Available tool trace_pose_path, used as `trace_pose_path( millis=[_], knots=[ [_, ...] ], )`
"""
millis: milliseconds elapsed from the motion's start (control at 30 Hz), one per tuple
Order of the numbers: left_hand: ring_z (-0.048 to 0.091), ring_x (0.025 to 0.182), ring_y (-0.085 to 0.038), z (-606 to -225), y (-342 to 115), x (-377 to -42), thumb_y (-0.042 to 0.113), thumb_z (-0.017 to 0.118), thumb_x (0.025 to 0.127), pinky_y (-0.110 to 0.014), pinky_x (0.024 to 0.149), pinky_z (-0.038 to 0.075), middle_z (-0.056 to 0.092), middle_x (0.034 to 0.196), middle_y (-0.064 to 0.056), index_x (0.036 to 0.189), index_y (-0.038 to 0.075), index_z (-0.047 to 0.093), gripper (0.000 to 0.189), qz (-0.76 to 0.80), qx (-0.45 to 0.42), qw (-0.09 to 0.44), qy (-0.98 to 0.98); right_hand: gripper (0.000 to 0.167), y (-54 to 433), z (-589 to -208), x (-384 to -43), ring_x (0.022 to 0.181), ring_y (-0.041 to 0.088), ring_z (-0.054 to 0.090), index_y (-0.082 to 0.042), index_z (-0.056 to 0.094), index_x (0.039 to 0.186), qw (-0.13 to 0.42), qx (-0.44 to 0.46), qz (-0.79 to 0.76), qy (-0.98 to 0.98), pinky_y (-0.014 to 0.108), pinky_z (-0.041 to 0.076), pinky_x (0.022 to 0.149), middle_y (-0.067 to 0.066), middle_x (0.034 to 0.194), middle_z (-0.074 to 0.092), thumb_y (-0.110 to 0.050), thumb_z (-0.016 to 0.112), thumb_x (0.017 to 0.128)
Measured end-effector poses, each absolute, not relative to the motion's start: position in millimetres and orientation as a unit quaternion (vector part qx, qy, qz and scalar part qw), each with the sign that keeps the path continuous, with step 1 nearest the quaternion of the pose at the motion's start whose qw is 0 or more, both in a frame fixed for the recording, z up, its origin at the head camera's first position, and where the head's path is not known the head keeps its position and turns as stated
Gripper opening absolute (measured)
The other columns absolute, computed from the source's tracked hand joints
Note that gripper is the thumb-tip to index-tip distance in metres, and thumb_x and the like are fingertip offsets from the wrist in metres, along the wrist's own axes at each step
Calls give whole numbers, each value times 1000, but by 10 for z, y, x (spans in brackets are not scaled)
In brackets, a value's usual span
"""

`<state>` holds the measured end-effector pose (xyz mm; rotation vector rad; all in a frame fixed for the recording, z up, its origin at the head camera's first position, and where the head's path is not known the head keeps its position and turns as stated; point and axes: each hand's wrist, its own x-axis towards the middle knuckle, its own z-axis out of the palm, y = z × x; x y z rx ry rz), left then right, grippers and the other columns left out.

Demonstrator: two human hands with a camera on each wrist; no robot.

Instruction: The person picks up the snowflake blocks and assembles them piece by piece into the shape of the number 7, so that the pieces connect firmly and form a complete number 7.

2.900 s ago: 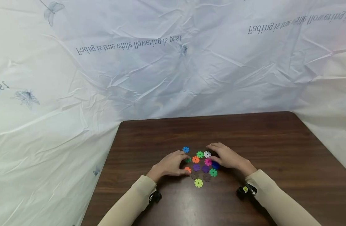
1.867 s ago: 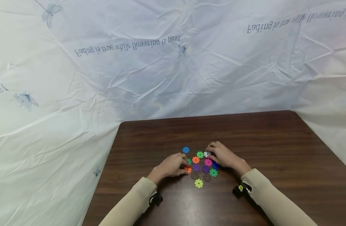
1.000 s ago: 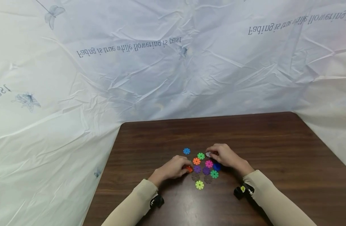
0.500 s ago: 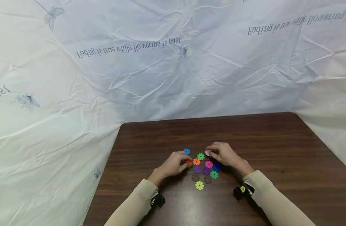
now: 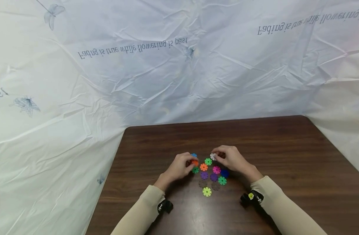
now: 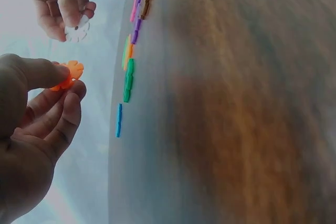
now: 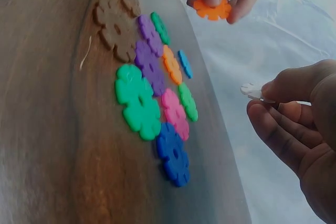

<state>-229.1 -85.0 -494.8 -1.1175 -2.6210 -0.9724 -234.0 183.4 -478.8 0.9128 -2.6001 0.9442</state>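
My left hand point(image 5: 180, 167) pinches an orange notched plastic disc point(image 6: 69, 75) between thumb and fingers, held above the tabletop. Facing it, my right hand point(image 5: 231, 159) pinches a white notched disc point(image 5: 213, 157) by its edge, also raised. In the right wrist view the white disc point(image 7: 254, 91) shows nearly edge-on between thumb and fingertip. A gap separates the two held discs. Under the left hand lie a green disc point(image 5: 195, 170) and a light blue disc point(image 6: 119, 120); a bright green one point(image 5: 208, 161) lies between the hands.
Several more discs lie flat on the dark wooden table point(image 5: 255, 130): orange point(image 5: 203, 167), pink point(image 7: 175, 114), dark blue point(image 7: 173, 155), teal green point(image 7: 137, 101), purple point(image 5: 204, 175), brown point(image 7: 113, 30) and yellow point(image 5: 207, 192). A pale printed sheet point(image 5: 167, 85) hangs behind the table.
Both hands have closed on discs and lifted them: the left took the near-left orange disc and moved away from me; the right raised the white disc and shifted slightly left.
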Motion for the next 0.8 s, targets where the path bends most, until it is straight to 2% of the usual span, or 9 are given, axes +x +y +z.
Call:
trace_pose_path(
  millis=[800],
  knots=[
    [60, 72, -7, -4921, -695, -2281, 10, 69, 91, -17, 64, 51, 66, 90, -3, 104, 8, 71, 13, -385, -346, 108, -848, 13, 1718, -4715, -2294, 71, 2, 62, -14, 73, 101, 137, 308, 388, -857, 22, 54, 62, -6, 86, 68, -11, 73, 87]
  ],
)
